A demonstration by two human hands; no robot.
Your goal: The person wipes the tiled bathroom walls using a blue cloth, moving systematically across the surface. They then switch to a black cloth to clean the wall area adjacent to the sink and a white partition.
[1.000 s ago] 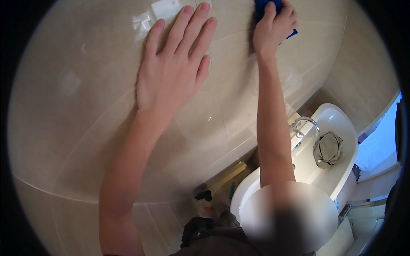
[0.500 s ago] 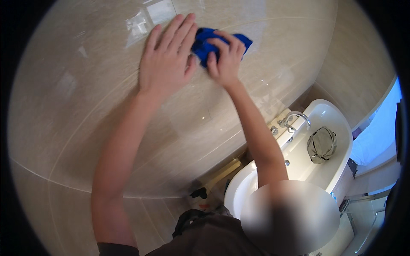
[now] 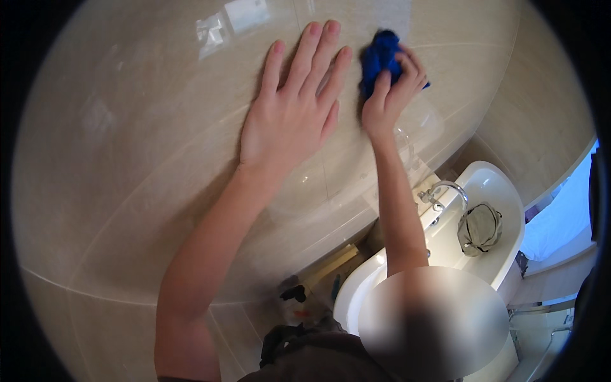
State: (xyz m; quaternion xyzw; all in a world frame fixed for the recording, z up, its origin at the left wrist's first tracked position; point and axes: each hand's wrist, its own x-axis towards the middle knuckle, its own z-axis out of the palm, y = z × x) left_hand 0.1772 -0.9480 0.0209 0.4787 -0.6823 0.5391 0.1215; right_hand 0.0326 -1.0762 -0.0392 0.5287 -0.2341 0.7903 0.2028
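Against the glossy beige tiled wall (image 3: 159, 159), my left hand (image 3: 289, 118) lies flat with its fingers spread and nothing in it. To its right, my right hand (image 3: 396, 92) grips a crumpled blue cloth (image 3: 380, 58) and presses it to the tiles. The thumb and fingers are bent over the cloth, which bunches out above and to the left of them. A gap of bare wall separates the two hands.
A white bathtub (image 3: 515, 219) stands at the right, with a curved chrome faucet (image 3: 453, 186) on its wall side. Inside the tub sits a grey-green bag (image 3: 480, 228). A blurred round patch covers the lower right. Dark items (image 3: 294, 293) lie on the floor below the wall.
My right hand has slid the blue cloth to the right along the wall. My left hand has also shifted right, its fingers now spread wider.
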